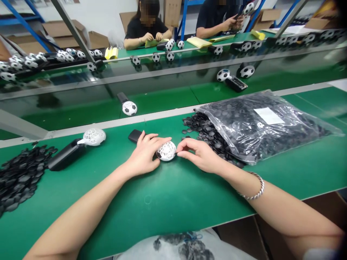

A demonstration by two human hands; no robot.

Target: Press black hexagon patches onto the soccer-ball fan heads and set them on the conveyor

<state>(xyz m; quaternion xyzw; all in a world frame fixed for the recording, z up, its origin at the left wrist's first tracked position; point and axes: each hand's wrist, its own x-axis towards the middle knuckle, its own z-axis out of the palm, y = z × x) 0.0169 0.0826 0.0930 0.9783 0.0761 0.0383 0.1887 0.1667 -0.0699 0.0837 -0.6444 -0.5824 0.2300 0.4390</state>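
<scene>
here, on the green table [151, 213], a white ball [167, 148] is grasped by the left hand [144, 154]; whether anything is pinched by the right hand [199, 155], at the ball's right edge, cannot be told. beyond, black pieces [202, 124] are spilled from a clear bag [244, 124]; farther, a person [132, 32] is seen.

White, black and green before us
We see a white, web-patterned round plastic ball [167, 153], a plain green tabletop [162, 206], flat black plastic pieces [24, 173], a silver rope-patterned bracelet [262, 185].

Black handle [133, 136] — partly behind left hand [145, 153]
</scene>
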